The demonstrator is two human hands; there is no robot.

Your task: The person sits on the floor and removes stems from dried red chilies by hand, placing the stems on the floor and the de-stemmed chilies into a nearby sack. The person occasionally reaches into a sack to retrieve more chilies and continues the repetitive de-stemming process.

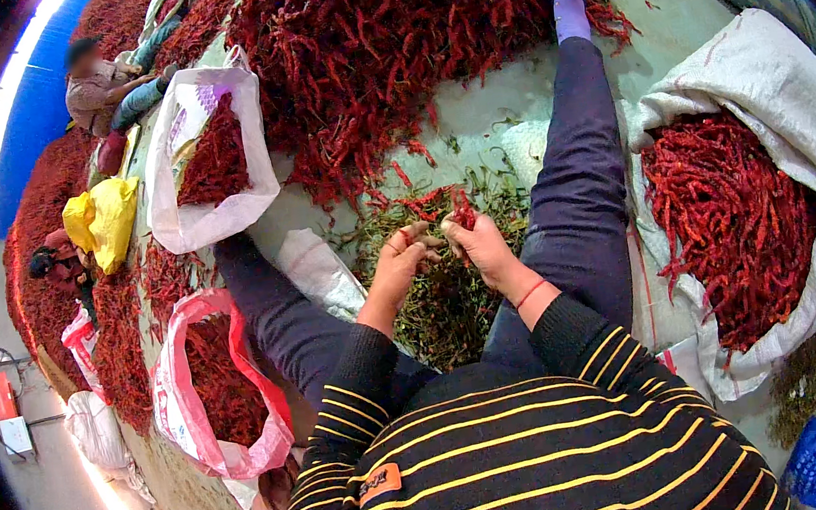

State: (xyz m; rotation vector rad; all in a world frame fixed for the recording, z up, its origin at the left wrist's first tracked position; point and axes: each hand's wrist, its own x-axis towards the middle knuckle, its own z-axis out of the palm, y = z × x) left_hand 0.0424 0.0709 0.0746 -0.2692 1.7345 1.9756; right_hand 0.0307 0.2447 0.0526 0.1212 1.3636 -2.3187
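My two hands meet over a pile of green-brown chilli stems point(440, 314) between my legs. My right hand point(484, 248) is closed round a few dried red chillies point(463, 210), which stick up past the thumb. Close beside it, my left hand point(403, 264) has its fingers pinched together; what lies in them, if anything, is too small to make out. Some loose red chillies point(427, 202) lie just beyond the hands, at the far edge of the stems.
Ahead rises a large heap of dried red chillies point(364, 48). A white sack point(749, 65) full of chillies stands at right. At left are a white bag point(261, 186) and a pink-rimmed bag point(272, 427), both holding chillies. Another person point(93, 94) sits at far left, near a yellow bag point(117, 218).
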